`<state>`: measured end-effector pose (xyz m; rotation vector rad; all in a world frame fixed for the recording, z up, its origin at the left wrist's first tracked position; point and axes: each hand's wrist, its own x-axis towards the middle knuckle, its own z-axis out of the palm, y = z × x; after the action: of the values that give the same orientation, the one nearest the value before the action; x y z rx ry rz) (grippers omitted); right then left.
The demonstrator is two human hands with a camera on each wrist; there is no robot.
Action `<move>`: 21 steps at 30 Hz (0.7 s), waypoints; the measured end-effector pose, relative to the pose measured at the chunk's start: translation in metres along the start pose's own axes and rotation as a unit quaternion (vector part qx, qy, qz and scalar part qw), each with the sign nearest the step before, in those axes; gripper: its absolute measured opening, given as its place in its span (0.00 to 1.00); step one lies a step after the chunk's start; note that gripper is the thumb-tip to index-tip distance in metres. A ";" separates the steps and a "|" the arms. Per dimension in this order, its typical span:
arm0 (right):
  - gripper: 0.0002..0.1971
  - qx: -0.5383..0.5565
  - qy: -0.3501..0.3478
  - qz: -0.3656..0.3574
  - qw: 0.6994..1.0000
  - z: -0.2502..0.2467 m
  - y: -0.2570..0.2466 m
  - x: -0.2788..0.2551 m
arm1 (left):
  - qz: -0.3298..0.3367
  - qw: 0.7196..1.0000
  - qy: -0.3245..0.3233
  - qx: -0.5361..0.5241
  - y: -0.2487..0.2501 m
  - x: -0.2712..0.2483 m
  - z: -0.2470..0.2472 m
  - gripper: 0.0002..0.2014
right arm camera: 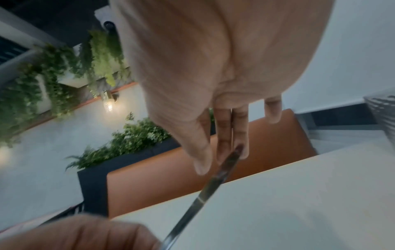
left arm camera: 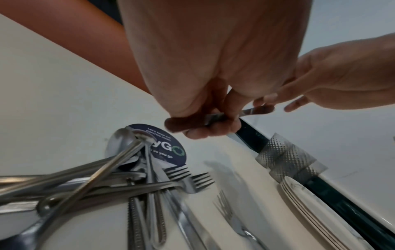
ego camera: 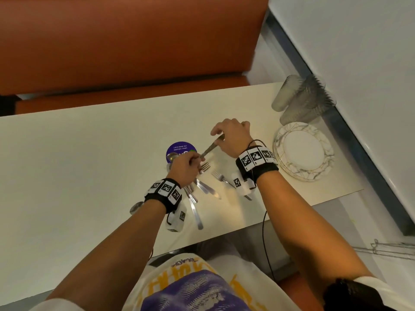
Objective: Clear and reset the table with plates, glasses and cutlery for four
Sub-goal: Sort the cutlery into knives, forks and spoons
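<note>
Both hands share one slim steel table knife (ego camera: 212,147) above the pale table (ego camera: 89,153): left hand (ego camera: 185,168) grips its seven-o'clock end, right hand (ego camera: 231,135) pinches the one-o'clock end, neither nearer.

- An orange upholstered bench (ego camera: 125,41) runs along the far side of the table, its seat cushion just below the backrest.
- A round dark-blue sticker (ego camera: 180,149) lies flat on the tabletop; its white print reads "Let's keep our pantries clean".
- A pale wall (ego camera: 359,41) rises on the right, with a dark strip (ego camera: 350,135) along its foot.
- A thin black cable (ego camera: 267,243) hangs down past the near table edge.
- In the right wrist view, trailing green plants (right arm camera: 27,88) hang on a wall beside a lit wall lamp (right arm camera: 109,103).
- More greenery grows in a dark planter box (right arm camera: 94,182) behind the bench.
</note>
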<state>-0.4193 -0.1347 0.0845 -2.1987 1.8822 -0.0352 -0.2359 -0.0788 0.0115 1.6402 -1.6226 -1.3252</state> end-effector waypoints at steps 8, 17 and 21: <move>0.09 0.239 0.048 0.060 0.968 0.027 0.007 0.009 | -0.026 0.998 0.043 -0.026 -0.017 -0.008 -0.015 0.07; 0.08 0.490 0.017 0.094 0.867 0.034 -0.015 0.029 | -0.060 0.986 0.054 -0.146 -0.029 -0.009 -0.022 0.12; 0.08 0.495 0.008 0.117 0.861 0.044 -0.029 0.040 | -0.111 0.952 0.031 -0.283 -0.027 -0.007 -0.023 0.15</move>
<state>-0.3762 -0.1622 0.0422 -1.2534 1.5624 -0.7861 -0.2019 -0.0740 0.0006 1.5026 -0.9107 -1.6399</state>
